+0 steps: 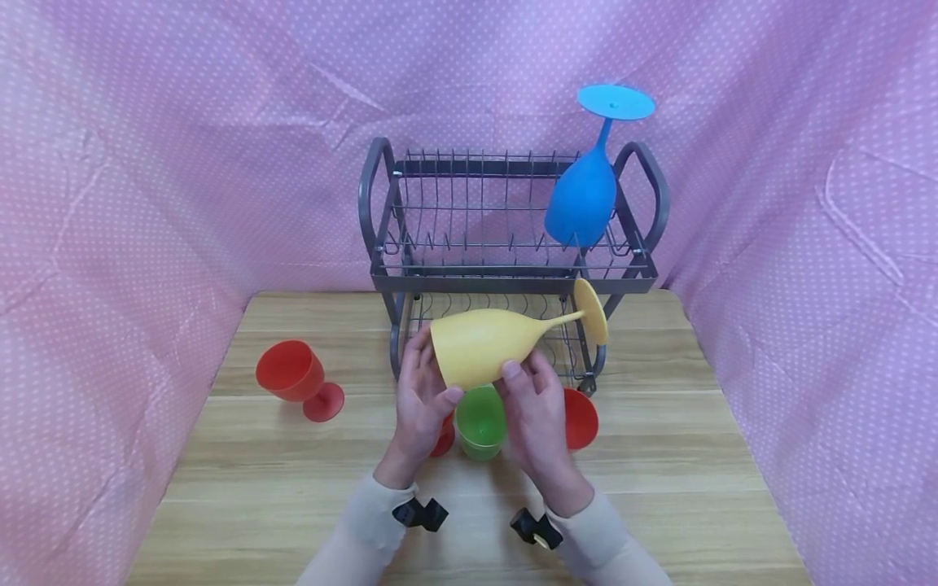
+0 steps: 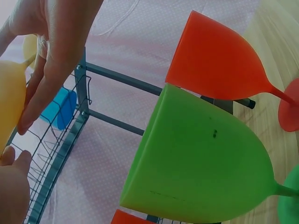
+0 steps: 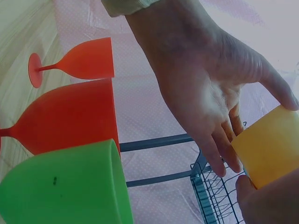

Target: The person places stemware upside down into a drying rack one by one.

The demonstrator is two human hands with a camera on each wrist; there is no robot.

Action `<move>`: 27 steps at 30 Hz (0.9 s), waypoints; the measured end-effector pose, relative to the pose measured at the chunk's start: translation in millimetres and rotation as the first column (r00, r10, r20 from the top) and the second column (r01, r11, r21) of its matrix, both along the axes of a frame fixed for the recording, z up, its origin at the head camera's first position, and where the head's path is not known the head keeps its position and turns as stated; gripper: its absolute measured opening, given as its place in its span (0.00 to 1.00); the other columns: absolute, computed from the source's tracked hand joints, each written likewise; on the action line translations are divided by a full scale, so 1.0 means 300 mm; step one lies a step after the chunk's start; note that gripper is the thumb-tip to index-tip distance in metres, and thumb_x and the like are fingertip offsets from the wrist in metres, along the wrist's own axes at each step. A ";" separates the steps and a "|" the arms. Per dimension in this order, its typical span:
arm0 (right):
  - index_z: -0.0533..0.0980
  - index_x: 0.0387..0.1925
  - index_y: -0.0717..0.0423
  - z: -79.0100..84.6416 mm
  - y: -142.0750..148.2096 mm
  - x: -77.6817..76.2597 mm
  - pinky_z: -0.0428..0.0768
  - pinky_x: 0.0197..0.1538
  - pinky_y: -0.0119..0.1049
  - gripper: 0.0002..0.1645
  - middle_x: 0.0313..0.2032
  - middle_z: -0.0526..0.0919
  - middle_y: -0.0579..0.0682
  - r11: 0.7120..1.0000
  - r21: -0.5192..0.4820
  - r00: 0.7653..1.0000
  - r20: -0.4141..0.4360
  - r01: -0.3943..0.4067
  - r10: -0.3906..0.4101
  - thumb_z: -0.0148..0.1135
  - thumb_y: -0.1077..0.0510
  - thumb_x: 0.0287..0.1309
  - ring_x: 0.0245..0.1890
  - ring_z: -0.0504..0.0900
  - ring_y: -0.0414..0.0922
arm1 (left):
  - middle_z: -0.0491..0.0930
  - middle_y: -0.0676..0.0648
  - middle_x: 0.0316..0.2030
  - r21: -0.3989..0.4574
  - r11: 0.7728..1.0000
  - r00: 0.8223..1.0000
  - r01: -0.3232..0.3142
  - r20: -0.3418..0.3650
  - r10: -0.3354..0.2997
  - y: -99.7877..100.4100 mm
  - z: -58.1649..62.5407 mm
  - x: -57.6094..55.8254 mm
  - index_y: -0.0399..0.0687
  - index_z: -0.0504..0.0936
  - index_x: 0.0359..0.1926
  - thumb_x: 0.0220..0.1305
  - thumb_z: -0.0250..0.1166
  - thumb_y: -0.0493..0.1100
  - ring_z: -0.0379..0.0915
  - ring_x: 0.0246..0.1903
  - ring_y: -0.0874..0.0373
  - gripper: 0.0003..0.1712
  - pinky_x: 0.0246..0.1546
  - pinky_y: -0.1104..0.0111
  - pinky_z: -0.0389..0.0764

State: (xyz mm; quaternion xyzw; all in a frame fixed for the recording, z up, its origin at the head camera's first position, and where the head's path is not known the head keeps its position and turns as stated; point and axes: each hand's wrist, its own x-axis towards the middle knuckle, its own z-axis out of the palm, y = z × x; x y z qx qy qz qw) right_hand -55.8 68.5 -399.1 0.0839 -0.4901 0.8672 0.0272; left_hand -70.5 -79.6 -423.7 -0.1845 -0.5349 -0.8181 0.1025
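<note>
A yellow goblet (image 1: 484,346) lies sideways in the air between both hands, its mouth to the left and its foot to the right, in front of the dish rack (image 1: 513,283). My left hand (image 1: 419,403) holds the mouth end, thumb near the rim and fingers behind. My right hand (image 1: 533,415) grips the lower bowl near the stem, thumb on the near side. Below the hands stands a green goblet (image 1: 481,423), upright. In the right wrist view the left hand (image 3: 201,84) reaches to the yellow bowl (image 3: 271,144).
A blue goblet (image 1: 584,195) leans upside down in the rack's upper tier at right. One red goblet (image 1: 289,370) stands on the wooden table (image 1: 242,488) at left. Another red goblet (image 1: 581,419) is partly behind the right hand; a third (image 1: 443,439) is mostly hidden by the left.
</note>
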 end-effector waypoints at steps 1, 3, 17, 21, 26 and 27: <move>0.64 0.73 0.58 0.002 0.002 0.000 0.70 0.72 0.47 0.33 0.68 0.70 0.60 1.000 0.000 1.000 -0.002 0.004 -0.004 0.60 0.54 0.72 0.68 0.70 0.57 | 0.67 0.43 0.69 -0.004 1.000 1.000 0.005 0.003 -0.005 -0.001 0.001 0.002 0.42 0.54 0.75 0.62 0.73 0.59 0.66 0.69 0.50 0.53 0.70 0.61 0.70; 0.64 0.73 0.58 0.007 0.003 -0.002 0.70 0.72 0.47 0.33 0.68 0.70 0.60 1.000 0.002 1.000 -0.009 0.010 -0.010 0.59 0.55 0.72 0.68 0.70 0.57 | 0.66 0.42 0.70 -0.010 1.000 1.000 0.016 0.010 -0.016 -0.002 0.004 0.005 0.43 0.54 0.76 0.62 0.74 0.58 0.66 0.69 0.49 0.53 0.70 0.61 0.70; 0.65 0.73 0.60 0.021 0.044 -0.014 0.68 0.73 0.48 0.32 0.66 0.72 0.62 0.997 -0.028 0.996 -0.042 0.075 -0.076 0.59 0.60 0.70 0.65 0.74 0.54 | 0.48 0.36 0.81 -0.088 0.996 0.997 -0.002 -0.074 -0.005 -0.026 0.027 0.016 0.39 0.43 0.82 0.66 0.70 0.62 0.46 0.80 0.47 0.62 0.76 0.61 0.54; 0.66 0.73 0.60 0.022 0.061 -0.016 0.69 0.73 0.49 0.32 0.66 0.73 0.63 0.996 -0.007 0.994 -0.062 0.089 -0.090 0.58 0.61 0.70 0.64 0.75 0.54 | 0.52 0.39 0.80 -0.199 0.974 0.985 -0.105 -0.155 0.074 -0.050 0.045 0.016 0.38 0.50 0.81 0.71 0.65 0.58 0.47 0.79 0.46 0.52 0.77 0.60 0.53; 0.65 0.74 0.59 0.023 0.081 -0.013 0.69 0.73 0.48 0.32 0.65 0.73 0.62 0.996 0.010 0.994 -0.059 0.093 -0.092 0.58 0.62 0.71 0.65 0.75 0.53 | 0.56 0.36 0.78 -0.319 0.914 0.941 -0.252 -0.299 0.156 -0.087 0.065 -0.005 0.36 0.57 0.78 0.69 0.60 0.48 0.50 0.78 0.41 0.43 0.78 0.55 0.54; 0.65 0.73 0.59 0.024 0.084 -0.012 0.69 0.72 0.48 0.32 0.65 0.73 0.62 0.996 0.012 0.994 -0.057 0.093 -0.093 0.58 0.62 0.71 0.65 0.75 0.53 | 0.57 0.35 0.78 -0.335 0.897 0.926 -0.287 -0.338 0.170 -0.094 0.069 -0.011 0.35 0.58 0.78 0.68 0.59 0.48 0.50 0.78 0.40 0.43 0.78 0.53 0.54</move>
